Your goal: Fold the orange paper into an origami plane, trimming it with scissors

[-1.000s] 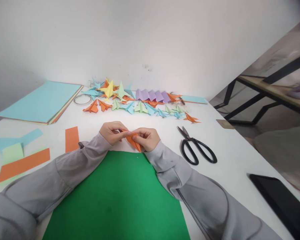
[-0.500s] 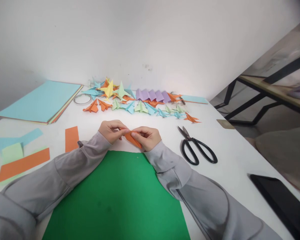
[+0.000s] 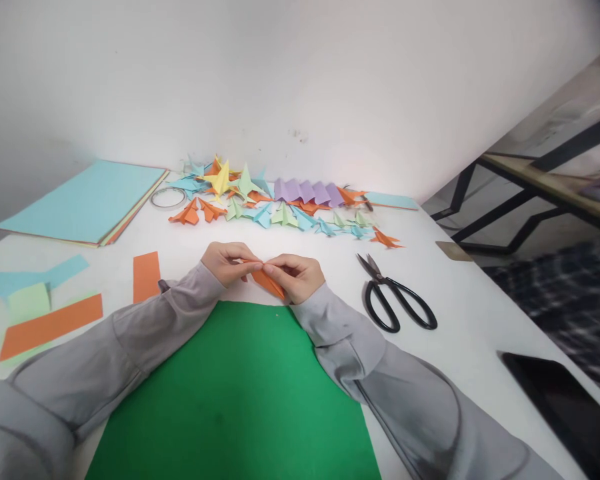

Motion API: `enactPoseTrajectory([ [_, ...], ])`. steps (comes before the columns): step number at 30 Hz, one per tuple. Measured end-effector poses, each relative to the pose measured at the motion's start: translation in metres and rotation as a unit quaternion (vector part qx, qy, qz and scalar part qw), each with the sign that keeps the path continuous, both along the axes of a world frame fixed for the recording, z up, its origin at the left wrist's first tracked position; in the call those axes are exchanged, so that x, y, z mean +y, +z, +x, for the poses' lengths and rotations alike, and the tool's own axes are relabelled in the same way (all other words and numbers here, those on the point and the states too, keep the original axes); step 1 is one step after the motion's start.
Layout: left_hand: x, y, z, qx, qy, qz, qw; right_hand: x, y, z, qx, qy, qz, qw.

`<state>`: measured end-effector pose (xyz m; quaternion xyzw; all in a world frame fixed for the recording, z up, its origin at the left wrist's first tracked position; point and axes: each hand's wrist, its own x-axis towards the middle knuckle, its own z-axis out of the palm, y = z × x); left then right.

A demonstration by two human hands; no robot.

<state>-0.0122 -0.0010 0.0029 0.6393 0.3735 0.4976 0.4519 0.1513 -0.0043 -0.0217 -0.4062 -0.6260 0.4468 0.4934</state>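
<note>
Between both hands is a small folded piece of orange paper (image 3: 270,283), held just beyond the far edge of a green sheet (image 3: 230,387). My left hand (image 3: 229,263) pinches its left end with thumb and forefinger. The right side is gripped by my right hand (image 3: 300,277), whose thumb presses on top, close to the left thumb. Parts of the paper are hidden behind the fingers. Folded paper figures (image 3: 283,215) in orange, green, blue and yellow lie beyond the hands, along with a purple pleated paper (image 3: 309,192).
Black-handled scissors (image 3: 400,293) lie partly open at the right, with a dark phone-like slab (image 3: 565,407) nearer. On the left are a stack of coloured sheets (image 3: 85,200), a tape roll (image 3: 168,197) and orange strips (image 3: 55,325). A dark frame (image 3: 485,237) stands beyond the table's right edge.
The left thumb has slid right along the orange paper, closer to the right thumb. Dark checked fabric has appeared beyond the table's right edge. The view has shifted slightly.
</note>
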Motion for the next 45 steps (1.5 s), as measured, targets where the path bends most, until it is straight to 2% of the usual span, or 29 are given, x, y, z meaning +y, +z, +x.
enactPoseTrajectory([
  [4, 0.0, -0.001, -0.001, -0.013, 0.008, -0.026, 1.0, -0.001, 0.003, 0.001, -0.03, -0.001, -0.002, 1.0],
  [13, -0.004, 0.004, 0.001, -0.011, 0.023, -0.021, 0.999, -0.001, 0.005, 0.002, -0.038, -0.014, -0.009, 0.999],
  [27, 0.003, 0.0, -0.001, -0.017, 0.009, -0.045, 0.999, 0.001, 0.007, 0.003, -0.027, -0.016, -0.009, 0.999],
  [38, -0.005, 0.009, 0.001, -0.009, 0.061, -0.067, 0.996, 0.002, 0.005, 0.002, 0.009, -0.026, -0.022, 0.999],
  [45, -0.003, 0.006, 0.002, -0.041, 0.052, -0.073, 0.995, 0.002, 0.001, 0.002, 0.015, -0.03, -0.039, 0.999],
])
